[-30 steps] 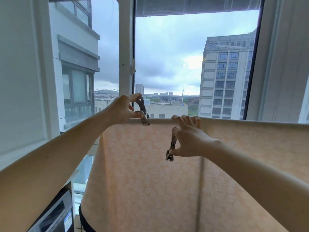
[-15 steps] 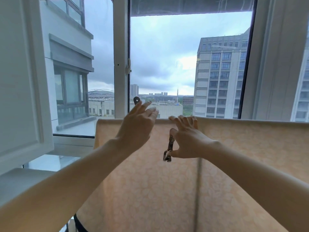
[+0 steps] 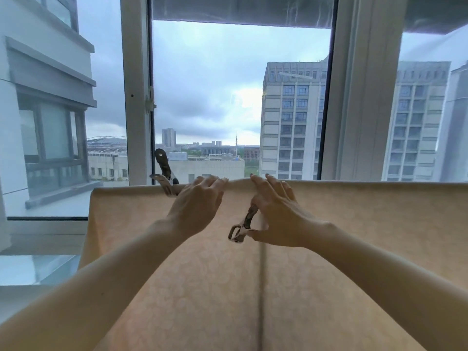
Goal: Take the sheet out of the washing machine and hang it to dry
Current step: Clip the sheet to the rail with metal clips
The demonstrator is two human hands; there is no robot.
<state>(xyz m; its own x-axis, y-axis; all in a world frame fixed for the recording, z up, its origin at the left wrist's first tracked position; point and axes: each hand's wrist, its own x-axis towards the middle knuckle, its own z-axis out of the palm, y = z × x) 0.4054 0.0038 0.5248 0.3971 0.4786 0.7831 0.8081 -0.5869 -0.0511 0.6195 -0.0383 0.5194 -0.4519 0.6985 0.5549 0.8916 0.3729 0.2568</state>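
A pale peach patterned sheet (image 3: 342, 224) hangs over a horizontal line in front of the window, its top fold running across the view. A metal clip (image 3: 164, 176) is clamped on the top edge near the sheet's left end. My left hand (image 3: 196, 201) lies just right of that clip, fingers straight and resting on the top fold. My right hand (image 3: 276, 211) rests its fingers over the fold and holds a second metal clip (image 3: 243, 225) between thumb and palm. A vertical dark line shows through the sheet below that hand.
A white window frame post (image 3: 135, 89) stands behind the sheet's left part, another frame (image 3: 359, 97) at the right. High-rise buildings (image 3: 291, 117) show outside. A sill ledge (image 3: 38, 269) lies at lower left.
My left hand let go of the clip it was clamping on the sheet's edge and moved right onto the fold. The right hand stayed put with its clip. The view shifted left.
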